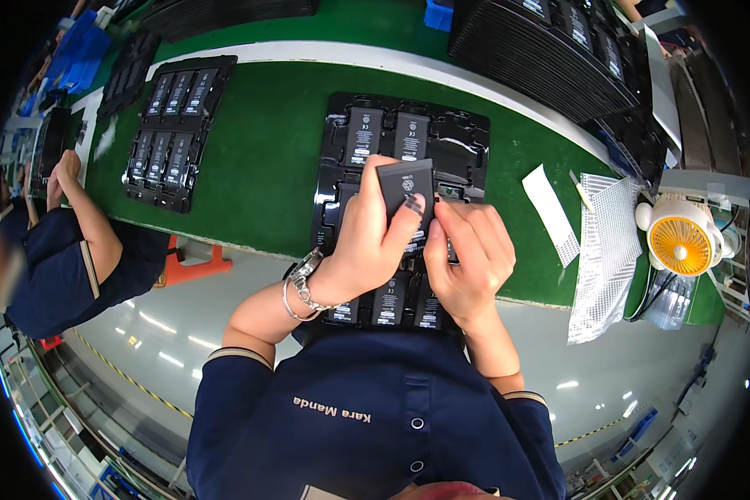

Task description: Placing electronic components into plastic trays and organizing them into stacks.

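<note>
A flat black phone battery (400,183) with pale print is gripped between the thumb and fingers of my left hand (360,237), over the middle of a black plastic tray (457,158). Thumb and forefinger of my right hand (475,258) are pinched together at the battery's right edge. Whatever they hold there is too small to make out. Several like batteries, such as a battery (362,136) at the far left, lie in the tray's pockets. A far-right pocket holds no battery. My hands and the held battery hide the tray's middle.
Another battery-filled tray (160,127) lies to the left on the green table (262,150). Tall stacked black trays (542,71) stand far right. A white strip (550,212), silvery dotted sheets (600,250) and a yellow-and-white fan (680,245) are at right. A co-worker (67,250) sits at left.
</note>
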Tool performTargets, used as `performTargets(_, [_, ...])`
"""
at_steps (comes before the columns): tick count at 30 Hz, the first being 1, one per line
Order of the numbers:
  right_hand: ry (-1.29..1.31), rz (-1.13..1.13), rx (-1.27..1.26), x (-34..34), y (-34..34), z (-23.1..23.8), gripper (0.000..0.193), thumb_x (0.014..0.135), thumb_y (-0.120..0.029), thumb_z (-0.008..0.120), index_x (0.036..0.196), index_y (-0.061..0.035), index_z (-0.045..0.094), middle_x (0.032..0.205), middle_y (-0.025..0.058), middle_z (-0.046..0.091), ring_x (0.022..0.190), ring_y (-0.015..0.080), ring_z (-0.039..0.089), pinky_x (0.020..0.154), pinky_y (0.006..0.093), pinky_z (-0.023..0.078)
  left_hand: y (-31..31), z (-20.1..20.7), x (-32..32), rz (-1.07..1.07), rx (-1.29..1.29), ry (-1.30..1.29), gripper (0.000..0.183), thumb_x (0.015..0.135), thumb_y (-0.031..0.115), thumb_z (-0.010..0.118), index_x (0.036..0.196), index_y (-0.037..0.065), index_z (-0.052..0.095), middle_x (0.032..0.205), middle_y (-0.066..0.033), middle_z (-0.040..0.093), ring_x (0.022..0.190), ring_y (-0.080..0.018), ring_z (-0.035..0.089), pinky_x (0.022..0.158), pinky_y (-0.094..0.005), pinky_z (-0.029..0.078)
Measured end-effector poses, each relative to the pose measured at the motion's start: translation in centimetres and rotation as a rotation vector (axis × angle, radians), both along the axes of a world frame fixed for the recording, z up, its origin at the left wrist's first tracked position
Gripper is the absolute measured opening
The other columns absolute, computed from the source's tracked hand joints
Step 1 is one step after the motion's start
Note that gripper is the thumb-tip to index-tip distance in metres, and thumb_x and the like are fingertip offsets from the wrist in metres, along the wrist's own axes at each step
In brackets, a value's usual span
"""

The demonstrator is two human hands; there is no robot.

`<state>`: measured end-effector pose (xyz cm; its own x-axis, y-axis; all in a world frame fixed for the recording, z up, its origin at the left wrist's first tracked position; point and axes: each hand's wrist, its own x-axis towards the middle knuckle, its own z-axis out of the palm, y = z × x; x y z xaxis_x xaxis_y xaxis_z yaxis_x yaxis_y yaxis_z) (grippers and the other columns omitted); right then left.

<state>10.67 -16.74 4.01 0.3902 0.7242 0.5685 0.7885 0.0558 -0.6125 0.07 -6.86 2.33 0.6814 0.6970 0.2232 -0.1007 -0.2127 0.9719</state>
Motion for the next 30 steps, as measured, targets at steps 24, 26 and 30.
performTargets(24, [1.026, 0.328, -0.087, 1.7, -0.4, -0.2, 0.028, 0.095, -0.013, 0.063, 0.119, -0.0002, 0.056, 0.093, 0.0045, 0.064, 0.080, 0.0089, 0.057, 0.074, 0.0251, 0.048, 0.9, 1.1, -1.8, -0.264, -0.133, 0.261, 0.032, 0.094, 0.015, 0.061, 0.114, 0.000, 0.043, 0.083, -0.0116, 0.062, 0.070, -0.0206, 0.063, 0.060, -0.0330, 0.048])
performTargets(26, [0.863, 0.292, -0.273, 1.5, -0.1, -0.2, 0.031, 0.095, -0.010, 0.062, 0.124, -0.0014, 0.055, 0.092, 0.0041, 0.065, 0.078, 0.0079, 0.057, 0.075, 0.0257, 0.048, 0.9, 0.5, -2.6, -0.331, -0.055, 0.377, 0.030, 0.093, 0.021, 0.063, 0.109, 0.001, 0.047, 0.084, -0.0155, 0.061, 0.072, -0.0317, 0.062, 0.060, -0.0381, 0.046])
performTargets(30, [0.591, 0.109, -0.329, 4.6, 2.4, -1.3, 0.018, 0.093, -0.005, 0.061, 0.110, -0.0012, 0.063, 0.078, 0.0027, 0.064, 0.070, 0.0077, 0.055, 0.068, 0.0248, 0.046, 2.7, -2.0, -4.2, -0.066, 0.468, 0.343, 0.022, 0.087, 0.019, 0.067, 0.098, 0.004, 0.055, 0.106, -0.0111, 0.060, 0.108, -0.0319, 0.054, 0.094, -0.0451, 0.040])
